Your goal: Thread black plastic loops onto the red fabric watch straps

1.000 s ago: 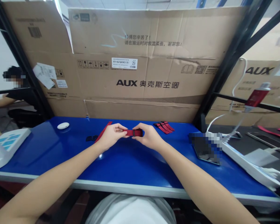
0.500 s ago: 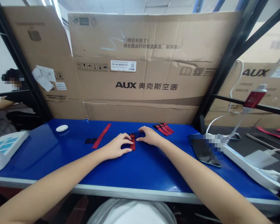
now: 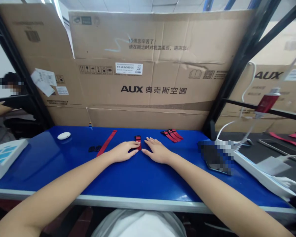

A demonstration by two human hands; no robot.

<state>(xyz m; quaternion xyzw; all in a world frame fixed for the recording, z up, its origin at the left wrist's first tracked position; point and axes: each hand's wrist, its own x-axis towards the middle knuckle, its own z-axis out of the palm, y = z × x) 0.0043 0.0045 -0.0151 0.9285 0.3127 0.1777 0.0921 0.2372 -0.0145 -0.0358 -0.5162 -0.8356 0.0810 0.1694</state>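
Note:
A short folded red strap (image 3: pixel 138 142) with a black end lies on the blue table (image 3: pixel 143 174), between my two hands. My left hand (image 3: pixel 123 151) lies flat with fingers stretched out, its fingertips touching the strap's left side. My right hand (image 3: pixel 156 150) rests flat and open just right of the strap. A long red strap (image 3: pixel 107 143) lies flat to the left, next to a small black piece (image 3: pixel 94 148). A pile of folded red straps (image 3: pixel 172 135) sits at the back right.
A white oval object (image 3: pixel 63 135) sits at the back left, a white and blue device (image 3: pixel 5 154) at the left edge. A dark phone (image 3: pixel 213 159), white power strip (image 3: pixel 259 172) and cables lie right. Cardboard boxes (image 3: pixel 148 65) wall the back. Another person (image 3: pixel 12 98) sits far left.
Both hands held the short strap up between them, then lowered it onto the table. Now it lies there and both hands are flat and open beside it.

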